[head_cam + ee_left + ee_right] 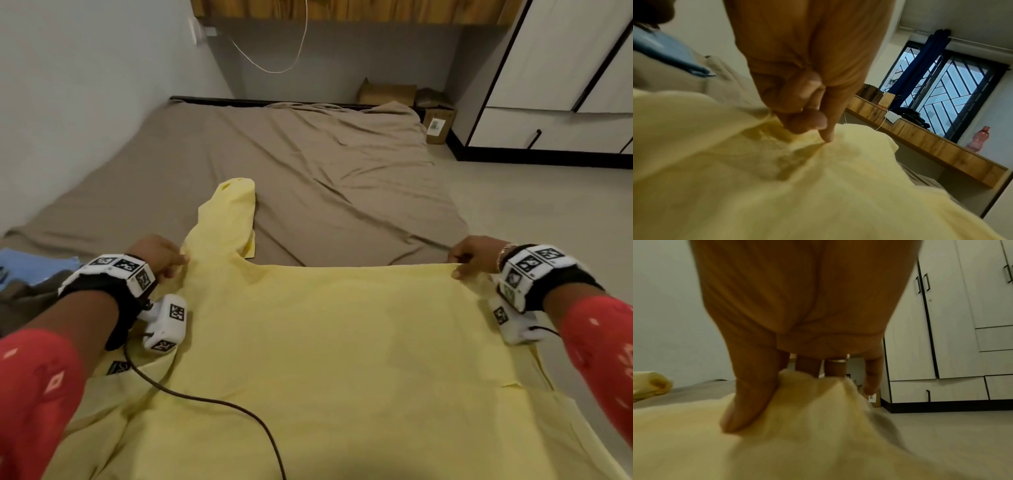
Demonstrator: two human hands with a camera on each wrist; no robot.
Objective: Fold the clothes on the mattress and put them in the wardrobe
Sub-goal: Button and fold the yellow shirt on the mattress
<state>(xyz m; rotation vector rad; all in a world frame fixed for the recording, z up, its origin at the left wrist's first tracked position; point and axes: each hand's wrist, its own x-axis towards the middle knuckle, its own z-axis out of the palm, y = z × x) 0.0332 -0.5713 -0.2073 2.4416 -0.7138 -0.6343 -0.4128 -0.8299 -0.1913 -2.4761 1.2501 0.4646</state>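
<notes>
Pale grey walls [68,85] meet a light floor [548,212]. A wooden shelf [931,141] runs under a barred window [953,94] with a blue curtain [920,65]. Cardboard boxes [435,120] sit in the far corner.

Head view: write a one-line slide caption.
Left hand and right hand pinch the far edge of a yellow shirt over the mattress.
</notes>
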